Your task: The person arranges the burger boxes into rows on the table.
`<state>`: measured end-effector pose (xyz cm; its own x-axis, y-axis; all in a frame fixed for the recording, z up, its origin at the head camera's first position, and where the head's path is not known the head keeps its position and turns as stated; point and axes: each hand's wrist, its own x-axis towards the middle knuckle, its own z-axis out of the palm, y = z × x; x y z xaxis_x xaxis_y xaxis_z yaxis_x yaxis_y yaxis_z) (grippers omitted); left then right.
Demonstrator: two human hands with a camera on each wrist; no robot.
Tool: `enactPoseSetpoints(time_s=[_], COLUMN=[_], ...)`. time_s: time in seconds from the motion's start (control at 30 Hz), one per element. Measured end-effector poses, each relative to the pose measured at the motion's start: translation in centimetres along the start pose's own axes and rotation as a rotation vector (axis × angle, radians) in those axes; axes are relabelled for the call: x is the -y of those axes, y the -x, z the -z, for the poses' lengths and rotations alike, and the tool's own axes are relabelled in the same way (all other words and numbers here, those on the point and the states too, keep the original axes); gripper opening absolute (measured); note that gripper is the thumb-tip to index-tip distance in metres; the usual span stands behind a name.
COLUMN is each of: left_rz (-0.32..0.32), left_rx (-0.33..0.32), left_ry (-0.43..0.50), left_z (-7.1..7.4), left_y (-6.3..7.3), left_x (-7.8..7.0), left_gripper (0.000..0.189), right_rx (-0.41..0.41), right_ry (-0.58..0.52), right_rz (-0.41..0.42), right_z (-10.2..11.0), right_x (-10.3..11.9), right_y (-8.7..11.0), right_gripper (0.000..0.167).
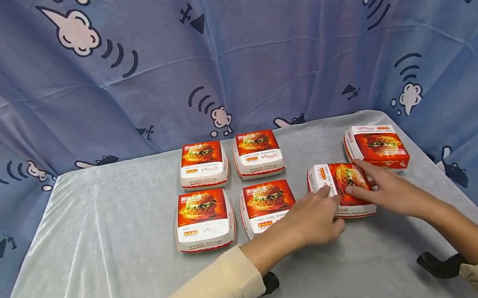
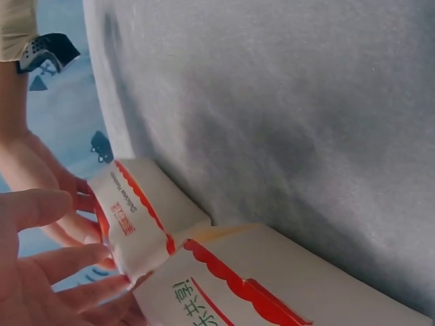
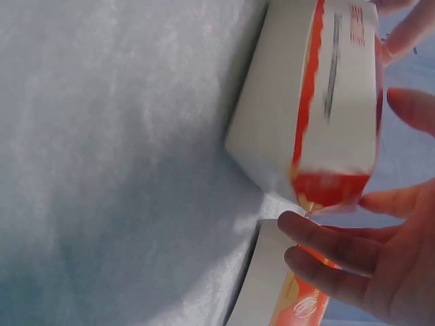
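A red-and-white burger box (image 1: pixel 345 175) lies turned sideways on the grey cloth, between both hands in the head view. My left hand (image 1: pixel 318 215) touches its left side with the fingertips. In the left wrist view the fingers of the left hand (image 2: pixel 64 268) are spread and fairly straight. From the other side, my right hand (image 1: pixel 391 193) lays its thumb and fingers over the right part of the box. The right wrist view shows the right hand (image 3: pixel 401 251) with extended fingers beside the box (image 3: pixel 340 129). The underside of the box is hidden.
Matching burger boxes stand in two rows of two: back left (image 1: pixel 201 162), back right (image 1: pixel 258 151), front left (image 1: pixel 203 221) and front right (image 1: pixel 268 204), partly behind the left forearm. Another box (image 1: pixel 378 146) sits tilted at back right. A blue patterned curtain (image 1: pixel 218 69) hangs behind the table (image 1: pixel 77 276).
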<state>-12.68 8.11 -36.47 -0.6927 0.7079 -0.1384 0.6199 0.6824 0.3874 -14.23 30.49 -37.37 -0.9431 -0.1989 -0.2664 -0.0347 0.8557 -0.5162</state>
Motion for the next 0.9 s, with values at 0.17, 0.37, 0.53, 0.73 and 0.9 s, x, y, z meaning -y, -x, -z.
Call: enactPoseSetpoints(time_s=[0.17, 0.37, 0.53, 0.73, 0.9], left_rz=[-0.033, -0.064, -0.094, -0.102, -0.107], left_rx=[-0.010, -0.002, 0.000, 0.021, -0.031], left_ry=[-0.028, -0.030, -0.014, 0.041, 0.058], left_z=[-0.1, -0.2, -0.4, -0.2, 0.4], left_y=[0.0, 0.2, 0.2, 0.2, 0.1], left_x=[-0.2, -0.3, -0.2, 0.1, 0.4], left_gripper=[0.045, 0.044, 0.046, 0.049, 0.049], right_rx=[-0.027, -0.054, -0.069, -0.035, 0.001], right_ry=[0.032, 0.019, 0.007, -0.018, -0.046], right_rz=[-0.032, -0.024, -0.018, -0.016, 0.044], right_z=[-0.1, -0.1, -0.3, -0.3, 0.1], right_x=[0.3, 0.1, -0.2, -0.4, -0.7], right_y=[0.6, 0.8, 0.6, 0.2, -0.3], right_gripper=[0.092, 0.083, 0.082, 0.085, 0.079])
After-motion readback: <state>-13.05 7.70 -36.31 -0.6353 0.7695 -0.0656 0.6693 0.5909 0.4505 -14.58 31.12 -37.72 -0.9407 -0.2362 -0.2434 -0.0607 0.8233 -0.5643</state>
